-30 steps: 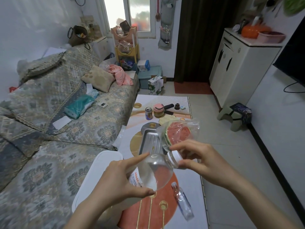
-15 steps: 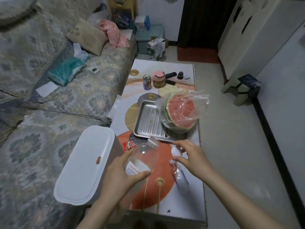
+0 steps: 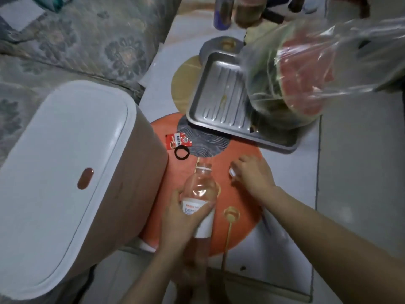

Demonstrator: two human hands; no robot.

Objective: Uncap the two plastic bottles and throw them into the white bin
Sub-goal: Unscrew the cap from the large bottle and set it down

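Note:
My left hand (image 3: pixel 184 218) grips a clear plastic bottle (image 3: pixel 200 187) with a white label, held over the orange circle of the table mat. Its neck points away from me and has no cap on it. My right hand (image 3: pixel 252 174) rests low on the mat to the right of the bottle, fingertips pinched on a small white cap (image 3: pixel 231 172). The white bin (image 3: pixel 65 139) stands to the left of the bottle with its lid shut; a brown button shows on the lid. My right forearm covers the spot where the second bottle lay; it is not clearly visible.
A steel tray (image 3: pixel 221 102) lies beyond my hands, with a bagged watermelon half (image 3: pixel 302 69) on its right side. A red packet (image 3: pixel 177 140) and a black hair tie (image 3: pixel 182 152) lie near the bin. Cans and jars (image 3: pixel 223 12) stand at the far end. A patterned sofa (image 3: pixel 87 40) is at the left.
The cap has come off the bottle in my right hand, which has dropped to the table mat. My left hand keeps the bottle. The view has tilted down and moved closer.

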